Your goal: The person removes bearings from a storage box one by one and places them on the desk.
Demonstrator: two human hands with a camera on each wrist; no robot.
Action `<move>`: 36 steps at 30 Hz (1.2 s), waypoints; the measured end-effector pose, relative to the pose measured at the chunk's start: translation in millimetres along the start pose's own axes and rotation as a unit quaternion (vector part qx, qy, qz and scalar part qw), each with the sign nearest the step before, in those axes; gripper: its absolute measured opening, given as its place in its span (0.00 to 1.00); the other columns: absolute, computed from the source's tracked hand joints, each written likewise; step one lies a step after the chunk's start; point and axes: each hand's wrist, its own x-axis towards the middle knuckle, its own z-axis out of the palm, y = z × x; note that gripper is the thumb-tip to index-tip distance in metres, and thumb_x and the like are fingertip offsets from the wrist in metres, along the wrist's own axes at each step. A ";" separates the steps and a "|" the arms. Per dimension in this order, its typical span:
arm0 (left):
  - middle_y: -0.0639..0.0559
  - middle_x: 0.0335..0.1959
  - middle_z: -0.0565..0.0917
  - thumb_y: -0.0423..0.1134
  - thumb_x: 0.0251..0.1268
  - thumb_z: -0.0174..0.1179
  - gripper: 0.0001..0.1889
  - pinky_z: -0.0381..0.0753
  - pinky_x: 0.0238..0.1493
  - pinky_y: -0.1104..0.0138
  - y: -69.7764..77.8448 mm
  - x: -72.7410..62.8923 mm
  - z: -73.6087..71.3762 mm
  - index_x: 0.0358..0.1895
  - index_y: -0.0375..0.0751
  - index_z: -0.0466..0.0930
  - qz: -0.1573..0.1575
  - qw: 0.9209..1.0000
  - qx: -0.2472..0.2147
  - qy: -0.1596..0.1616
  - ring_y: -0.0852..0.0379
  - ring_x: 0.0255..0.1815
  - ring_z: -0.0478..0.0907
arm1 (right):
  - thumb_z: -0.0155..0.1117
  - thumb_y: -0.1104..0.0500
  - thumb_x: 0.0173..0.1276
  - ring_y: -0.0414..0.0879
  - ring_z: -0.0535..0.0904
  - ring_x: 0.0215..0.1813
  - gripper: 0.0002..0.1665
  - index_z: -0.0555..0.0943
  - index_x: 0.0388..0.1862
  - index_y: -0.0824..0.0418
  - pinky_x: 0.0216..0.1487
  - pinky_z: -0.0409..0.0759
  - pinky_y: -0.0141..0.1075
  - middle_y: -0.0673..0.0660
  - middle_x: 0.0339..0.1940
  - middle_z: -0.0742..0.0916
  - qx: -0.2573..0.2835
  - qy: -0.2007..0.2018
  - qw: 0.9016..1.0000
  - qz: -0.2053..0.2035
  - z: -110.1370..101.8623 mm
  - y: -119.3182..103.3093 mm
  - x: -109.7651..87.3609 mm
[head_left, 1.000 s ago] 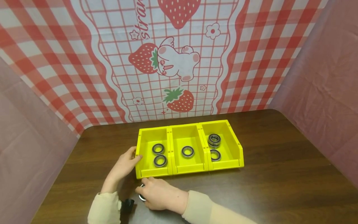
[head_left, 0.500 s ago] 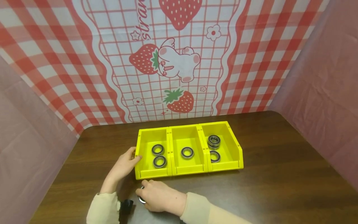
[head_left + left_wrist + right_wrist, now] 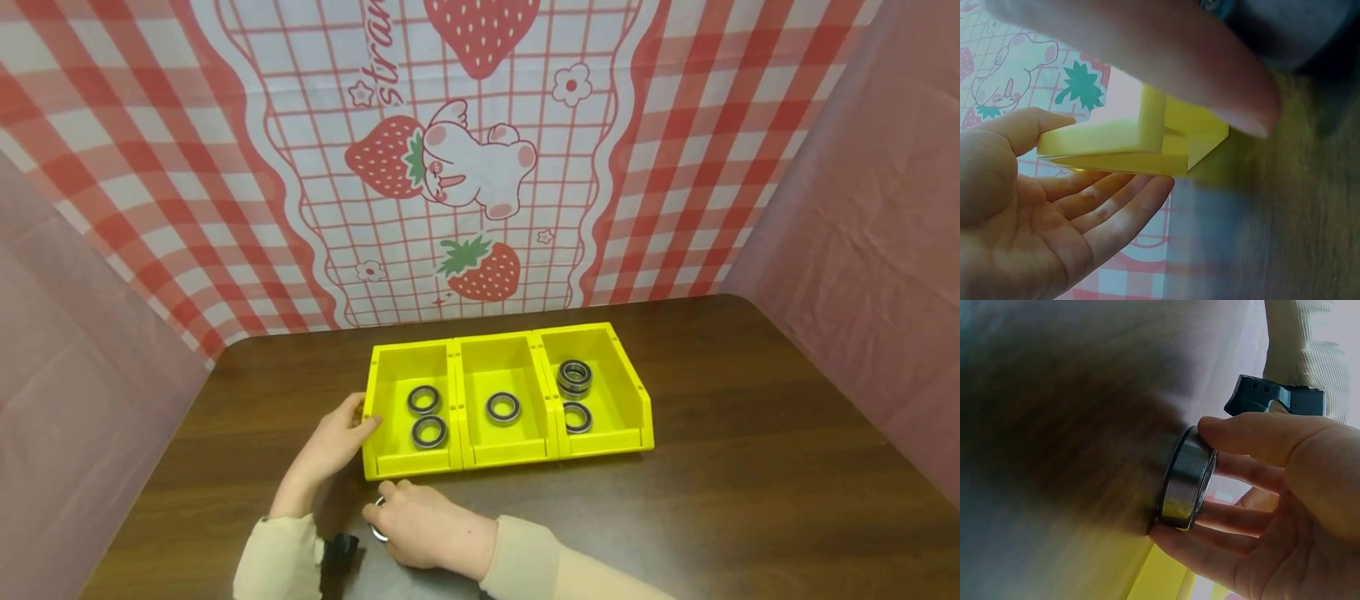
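Observation:
Three joined yellow bins (image 3: 510, 458) stand on the table. My left hand (image 3: 333, 437) holds the left bin's outer side wall, its thumb over the rim and its fingers along the outside. In the left wrist view that bin's wall (image 3: 1104, 139) lies between thumb and fingers. Just in front of the left bin, my right hand (image 3: 433, 527) grips a ball bearing (image 3: 1186, 480) between thumb and fingertips, close to the tabletop. From the head camera, only an edge of this bearing (image 3: 377, 527) shows past the fingers.
Two bearings (image 3: 429, 432) lie in the left bin and one bearing (image 3: 503, 408) in the middle bin. The right bin holds two stacked bearings (image 3: 575, 377) and a single bearing (image 3: 577, 417) by its left wall. Behind the brown table (image 3: 750, 450) hangs a strawberry-print cloth (image 3: 300, 167).
Both hands and the bins stay almost where they were. The right hand has shifted very slightly, still gripping the bearing.

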 end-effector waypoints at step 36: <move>0.37 0.55 0.74 0.40 0.67 0.48 0.23 0.69 0.54 0.50 0.4 0.4 0.2 0.62 0.35 0.59 -0.004 1.000 0.004 -0.013 0.48 0.50 0.73 | 0.65 0.51 0.54 0.40 0.72 0.31 0.14 0.79 0.42 0.47 0.23 0.68 0.29 0.48 0.34 0.78 -0.015 -0.019 1.000 0.009 -1.5 -3.5 -0.6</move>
